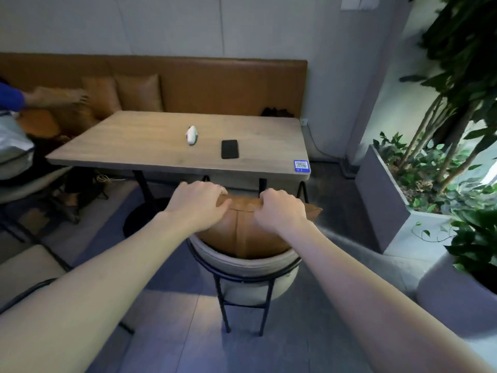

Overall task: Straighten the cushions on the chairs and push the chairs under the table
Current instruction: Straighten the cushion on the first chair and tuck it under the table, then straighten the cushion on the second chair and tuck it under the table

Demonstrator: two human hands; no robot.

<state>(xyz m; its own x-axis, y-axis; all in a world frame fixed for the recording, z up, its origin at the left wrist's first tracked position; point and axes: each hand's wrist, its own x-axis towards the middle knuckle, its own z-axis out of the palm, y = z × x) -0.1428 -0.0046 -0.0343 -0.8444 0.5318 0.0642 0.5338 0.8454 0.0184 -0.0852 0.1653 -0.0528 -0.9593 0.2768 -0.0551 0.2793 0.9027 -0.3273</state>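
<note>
An orange-brown cushion (pixel 243 232) stands upright in a cream chair (pixel 250 267) with a black metal frame, just in front of the wooden table (pixel 150 141). My left hand (pixel 199 204) grips the cushion's top edge on the left. My right hand (pixel 281 211) pinches the same edge on the right. The chair's seat reaches to about the table's front edge, and its curved back faces me. A second cream chair (pixel 24 267) shows at the lower left.
A black phone (pixel 230 148) and a small white device (pixel 191 135) lie on the table. An orange bench (pixel 215 84) with cushions runs along the wall. Another person's arm (pixel 48 96) reaches in at the left. Grey planters (pixel 382 200) with plants stand on the right.
</note>
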